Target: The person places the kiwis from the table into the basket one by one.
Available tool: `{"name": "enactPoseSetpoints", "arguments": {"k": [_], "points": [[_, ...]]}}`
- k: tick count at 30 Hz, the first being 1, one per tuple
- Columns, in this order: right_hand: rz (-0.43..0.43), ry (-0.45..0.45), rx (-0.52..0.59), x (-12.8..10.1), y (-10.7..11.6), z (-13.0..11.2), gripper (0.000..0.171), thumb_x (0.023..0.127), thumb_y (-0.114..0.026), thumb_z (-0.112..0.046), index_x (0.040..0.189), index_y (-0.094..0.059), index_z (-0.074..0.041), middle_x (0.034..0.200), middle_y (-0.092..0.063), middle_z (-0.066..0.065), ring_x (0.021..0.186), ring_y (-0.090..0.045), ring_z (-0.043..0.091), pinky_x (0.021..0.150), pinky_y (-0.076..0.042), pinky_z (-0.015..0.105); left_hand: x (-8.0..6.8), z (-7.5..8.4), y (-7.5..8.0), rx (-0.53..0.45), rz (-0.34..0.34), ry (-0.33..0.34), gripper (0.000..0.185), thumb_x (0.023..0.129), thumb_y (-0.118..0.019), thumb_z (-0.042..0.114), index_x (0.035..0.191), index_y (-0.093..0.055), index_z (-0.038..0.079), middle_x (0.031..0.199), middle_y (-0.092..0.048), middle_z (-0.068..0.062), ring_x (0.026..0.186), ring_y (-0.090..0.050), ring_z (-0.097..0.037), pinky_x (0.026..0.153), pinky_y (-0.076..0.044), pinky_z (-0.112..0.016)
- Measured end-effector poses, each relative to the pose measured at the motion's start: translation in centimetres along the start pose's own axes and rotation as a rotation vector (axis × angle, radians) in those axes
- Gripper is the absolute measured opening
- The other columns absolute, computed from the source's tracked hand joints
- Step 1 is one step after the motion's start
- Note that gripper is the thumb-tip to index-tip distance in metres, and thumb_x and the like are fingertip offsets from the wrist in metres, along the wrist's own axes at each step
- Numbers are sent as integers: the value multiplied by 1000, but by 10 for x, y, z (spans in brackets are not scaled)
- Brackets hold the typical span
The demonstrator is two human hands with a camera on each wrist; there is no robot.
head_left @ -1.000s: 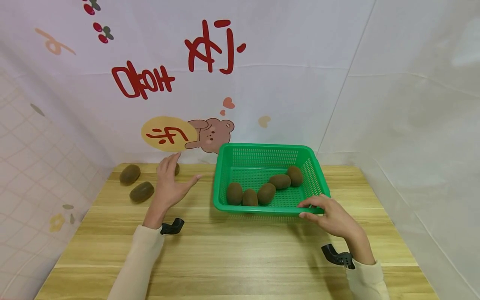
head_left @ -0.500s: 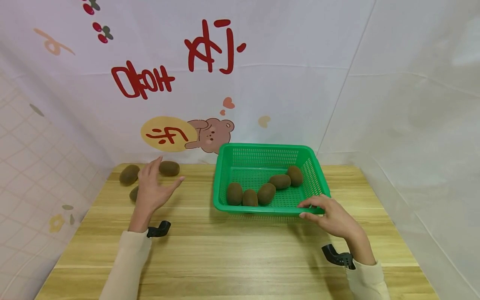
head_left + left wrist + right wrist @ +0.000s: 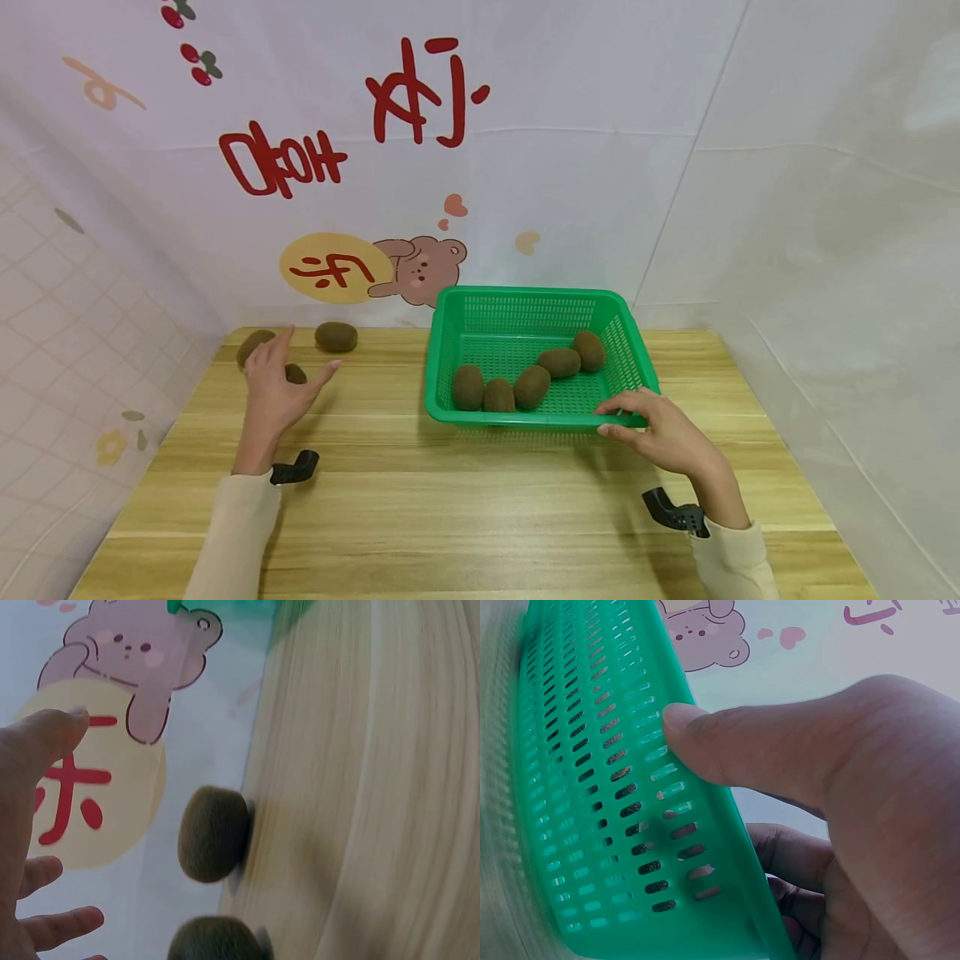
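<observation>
My left hand (image 3: 276, 393) hovers over the left part of the table, fingers spread and nothing in its grasp. Partly behind it lie two kiwis: one kiwi (image 3: 296, 374) shows between thumb and fingers, another kiwi (image 3: 252, 344) beyond the fingertips. A third kiwi (image 3: 336, 337) lies to the right, near the back wall; the left wrist view shows two kiwis, one whole kiwi (image 3: 214, 834) among them. My right hand (image 3: 660, 429) pinches the near right rim of a green plastic basket (image 3: 540, 419), thumb outside and fingers inside. Several kiwis (image 3: 532, 387) sit in the basket.
The wooden table (image 3: 465, 517) meets a white printed wall cloth (image 3: 570, 167) at its back edge, with more cloth on both sides. Each wrist wears a black camera mount, such as the left mount (image 3: 296, 468).
My left hand has moved leftward and a little down, uncovering the kiwi near the back wall and passing over the left ones. My right hand and the basket have stayed in place.
</observation>
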State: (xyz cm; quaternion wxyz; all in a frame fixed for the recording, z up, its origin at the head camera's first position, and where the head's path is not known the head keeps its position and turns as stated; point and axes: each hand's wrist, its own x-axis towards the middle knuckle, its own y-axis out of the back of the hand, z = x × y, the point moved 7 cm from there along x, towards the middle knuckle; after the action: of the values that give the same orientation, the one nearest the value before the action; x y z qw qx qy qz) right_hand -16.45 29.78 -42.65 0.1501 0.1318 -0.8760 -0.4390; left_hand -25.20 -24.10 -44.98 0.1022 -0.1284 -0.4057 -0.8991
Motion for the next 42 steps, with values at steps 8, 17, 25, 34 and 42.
{"name": "enactPoseSetpoints", "arguments": {"k": [8, 17, 25, 34, 42], "points": [[2, 2, 0, 0, 0, -1, 19, 91, -79, -25, 110, -77, -25, 104, -70, -11, 93, -55, 6, 82, -49, 32, -6, -27, 8, -23, -32, 120, 103, 86, -80, 50, 164, -24, 11, 162, -31, -26, 150, -20, -50, 117, -21, -71], [3, -5, 4, -1, -1, -1, 19, 91, -78, -26, 110, -78, -22, 105, -71, -10, 93, -55, 6, 83, -49, 34, -13, -51, 10, -49, -122, 253, 110, 87, -78, 53, 166, -14, 12, 169, -12, -29, 152, -7, -57, 111, -24, -79], [6, -6, -1, -1, 0, 0, 18, 91, -79, -26, 110, -77, -26, 105, -71, -10, 94, -54, 6, 82, -49, 33, -16, -61, 7, -79, -122, 278, 101, 91, -76, 42, 164, -18, 4, 164, -20, -35, 149, -20, -59, 113, -26, -75], [2, -3, 0, 0, 0, -1, 20, 92, -78, -26, 111, -78, -20, 105, -71, -7, 94, -54, 6, 81, -49, 31, -19, -72, 7, -78, -60, 295, 79, 92, -76, 25, 156, -38, -2, 150, -40, -36, 137, -39, -54, 110, -35, -67], [1, -10, -3, 0, 0, 0, 19, 92, -78, -26, 110, -78, -22, 105, -71, -9, 94, -54, 5, 82, -48, 31, -20, -72, 3, -77, -87, 285, 66, 94, -75, 20, 150, -48, -2, 147, -45, -35, 132, -45, -55, 106, -40, -67]]}}
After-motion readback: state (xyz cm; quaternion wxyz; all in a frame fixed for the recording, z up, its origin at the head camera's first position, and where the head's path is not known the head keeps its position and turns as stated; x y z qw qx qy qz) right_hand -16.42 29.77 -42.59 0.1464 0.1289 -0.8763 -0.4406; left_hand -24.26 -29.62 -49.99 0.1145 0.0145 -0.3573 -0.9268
